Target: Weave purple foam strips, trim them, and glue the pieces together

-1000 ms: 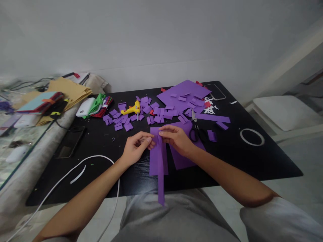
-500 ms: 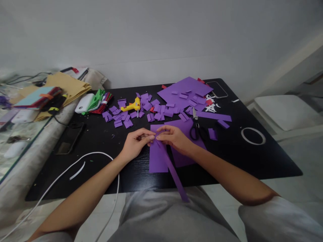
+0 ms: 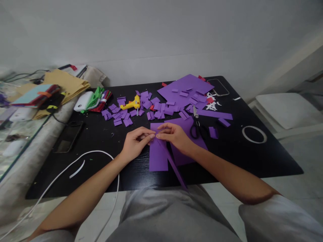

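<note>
The purple strip [image 3: 176,170] runs from the fingertips toward the person, its free end reaching the near edge of the tabletop [image 3: 214,166], above the grey clothing [image 3: 164,215]. Caution: an overhanging end may snag on the clothing and pull the paper askew. The strip is thin, narrow and straight-sided; the tabletop is black, with a fine wood-like grain.

The left hand [image 3: 138,142] and right hand [image 3: 174,137] meet at the strip's upper end. Both grips are closed to a fingertip pinch on the paper; the exact fold between them is too small to tell. Caution: uneven pressure from the two thumbs may set a crooked crease or tear the edge.

Beneath lie a narrow rectangular sheet [image 3: 158,158] and, beside it, a wider sheet [image 3: 185,154], both smooth, matt purple paper. Either may slide if a wrist brushes it.

The scissors [image 3: 196,124], black-handled with a metallic blade, lie just beyond the right forearm; a careless sweep may knock them.

Farther off, the folded pieces [image 3: 128,121], small and creased, surround a glossy yellow glue gun [image 3: 132,104]. Loose and light, they may scatter if disturbed
</note>
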The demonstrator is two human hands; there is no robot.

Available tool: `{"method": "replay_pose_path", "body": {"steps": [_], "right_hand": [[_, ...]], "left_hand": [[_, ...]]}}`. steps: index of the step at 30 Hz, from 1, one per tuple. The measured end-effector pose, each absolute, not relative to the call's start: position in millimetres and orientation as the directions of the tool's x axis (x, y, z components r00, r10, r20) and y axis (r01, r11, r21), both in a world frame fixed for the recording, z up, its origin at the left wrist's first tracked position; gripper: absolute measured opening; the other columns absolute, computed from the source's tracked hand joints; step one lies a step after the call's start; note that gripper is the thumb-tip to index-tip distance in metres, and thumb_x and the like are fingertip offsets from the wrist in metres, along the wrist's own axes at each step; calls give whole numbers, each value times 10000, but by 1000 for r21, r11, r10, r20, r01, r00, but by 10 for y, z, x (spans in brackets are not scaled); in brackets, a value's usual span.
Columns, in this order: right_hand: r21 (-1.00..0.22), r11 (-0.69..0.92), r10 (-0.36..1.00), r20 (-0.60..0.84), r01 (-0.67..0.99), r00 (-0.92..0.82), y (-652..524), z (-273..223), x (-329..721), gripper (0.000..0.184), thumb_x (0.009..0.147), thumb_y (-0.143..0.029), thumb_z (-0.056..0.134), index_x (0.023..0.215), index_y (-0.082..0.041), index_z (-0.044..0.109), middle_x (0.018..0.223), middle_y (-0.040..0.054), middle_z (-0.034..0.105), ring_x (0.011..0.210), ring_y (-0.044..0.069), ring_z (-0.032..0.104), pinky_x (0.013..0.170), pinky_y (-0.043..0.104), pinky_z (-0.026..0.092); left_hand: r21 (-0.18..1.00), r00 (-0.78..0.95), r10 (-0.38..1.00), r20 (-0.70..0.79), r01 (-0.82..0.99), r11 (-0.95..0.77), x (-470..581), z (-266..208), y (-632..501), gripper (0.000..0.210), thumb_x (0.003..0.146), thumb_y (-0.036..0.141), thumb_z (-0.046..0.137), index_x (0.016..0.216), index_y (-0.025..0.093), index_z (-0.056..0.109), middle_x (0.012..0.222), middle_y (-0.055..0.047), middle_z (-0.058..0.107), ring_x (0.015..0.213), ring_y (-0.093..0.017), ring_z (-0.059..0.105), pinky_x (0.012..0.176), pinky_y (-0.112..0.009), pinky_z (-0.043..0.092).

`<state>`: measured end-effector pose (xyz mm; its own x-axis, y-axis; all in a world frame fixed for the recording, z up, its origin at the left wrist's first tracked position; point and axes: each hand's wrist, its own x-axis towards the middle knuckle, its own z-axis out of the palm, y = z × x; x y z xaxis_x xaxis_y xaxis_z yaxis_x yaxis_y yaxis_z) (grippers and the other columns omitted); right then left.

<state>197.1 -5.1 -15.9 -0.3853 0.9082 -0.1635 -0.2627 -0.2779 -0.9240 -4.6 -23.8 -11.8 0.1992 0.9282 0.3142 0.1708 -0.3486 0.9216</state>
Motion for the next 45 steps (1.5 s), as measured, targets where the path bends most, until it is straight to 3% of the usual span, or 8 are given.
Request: {"method": "replay_pose_path", "body": {"steps": [14,22,26,34,38,41,45], "right_hand": [[-938,-245,921,-146,-245,-362,-54,-168,1964,330,657,-231,873,916,-196,671,769,-33,762,713,124,704,734,261,526],[-951,-227,931,-149,-208,-333,-56,-170,1954,335,650,-257,885,906,-195,677,786,-20,767,749,140,717,775,283,540],[-961,-214,934,-148,-178,-324,-68,-170,1936,316,639,-255,889,865,-196,677,765,-22,753,727,141,703,760,286,542],[-964,-220,926,-159,-147,-342,-81,-145,1935,277,662,-245,868,881,-187,709,764,-21,747,707,126,676,731,263,531],[-913,-355,872,-246,-201,-422,-94,-134,1916,201,732,-314,837,823,-184,713,735,-1,744,685,138,698,697,264,570],[-832,-503,788,-332,-233,-518,-115,-119,1898,257,766,-386,834,799,-177,689,751,46,770,694,187,749,714,328,629],[-849,-480,795,-314,-222,-519,-124,-113,1900,306,762,-420,848,798,-165,683,776,54,780,617,169,736,612,296,624]], "left_hand": [[889,212,910,357,223,-400,-59,-108,-215,114,874,277,788,917,173,806,830,-35,732,579,-93,678,540,-193,531],[969,216,964,157,157,-193,-67,-80,-196,270,921,412,708,870,148,730,719,-26,697,593,-118,648,583,-225,532],[973,262,963,70,193,-123,-72,-88,-186,311,889,443,715,786,152,675,638,5,621,545,-104,555,529,-216,460],[939,289,952,103,287,-189,-63,-108,-189,272,867,411,725,782,157,676,612,31,571,534,-92,487,514,-212,388],[934,277,951,140,282,-220,-66,-103,-191,290,894,423,702,776,160,674,601,29,576,529,-93,483,517,-213,387],[937,261,956,137,279,-210,-69,-105,-191,314,898,452,700,777,163,672,595,26,587,524,-97,480,505,-215,385],[945,265,956,127,262,-198,-66,-99,-197,331,903,469,698,776,164,677,603,19,609,531,-101,487,515,-223,393]]}}
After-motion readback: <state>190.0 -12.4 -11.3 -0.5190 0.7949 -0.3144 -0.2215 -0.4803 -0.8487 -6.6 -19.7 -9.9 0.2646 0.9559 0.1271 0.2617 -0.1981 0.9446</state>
